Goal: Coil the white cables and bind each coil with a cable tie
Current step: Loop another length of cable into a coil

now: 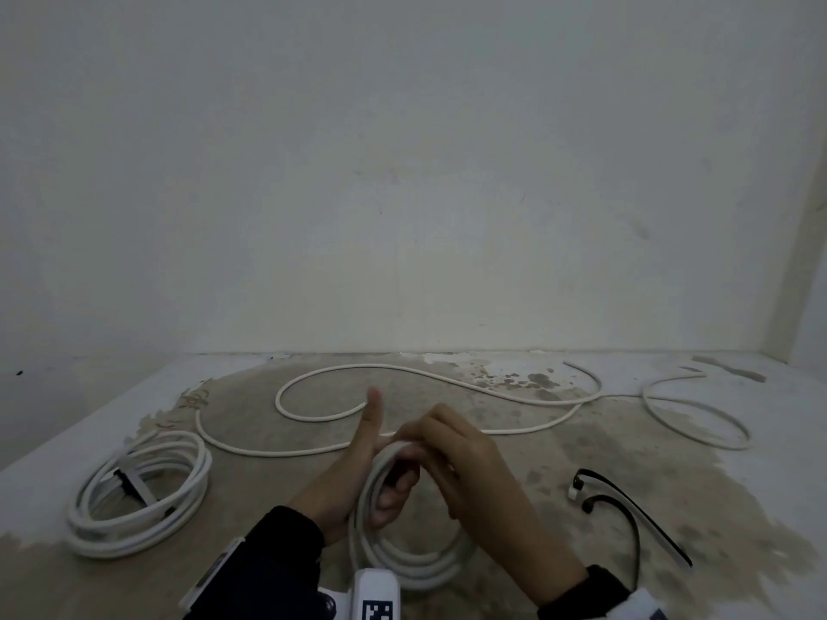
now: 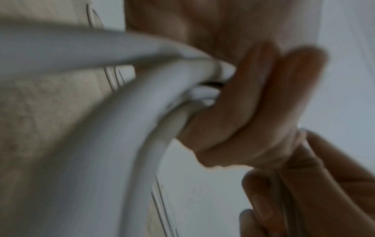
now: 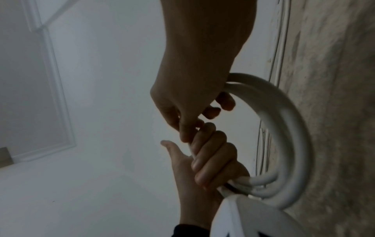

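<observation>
A white cable coil (image 1: 402, 563) stands on edge on the table in front of me. My left hand (image 1: 389, 490) has its fingers curled through the coil's top and its thumb sticking up. My right hand (image 1: 447, 449) pinches the cable strand just above those fingers. The left wrist view shows left fingers (image 2: 243, 112) wrapped round the coil (image 2: 101, 144). In the right wrist view, the right hand (image 3: 192, 99) pinches the strand against the left hand (image 3: 211, 157) beside the coil (image 3: 292, 136). The loose cable length (image 1: 447, 380) snakes in loops across the table behind.
Another white coil (image 1: 138, 494) with a dark tie across it lies at the left. Two black cable ties (image 1: 635, 503) lie to the right of my hands. The stained tabletop (image 1: 581, 463) ends at a white wall (image 1: 402, 217) behind.
</observation>
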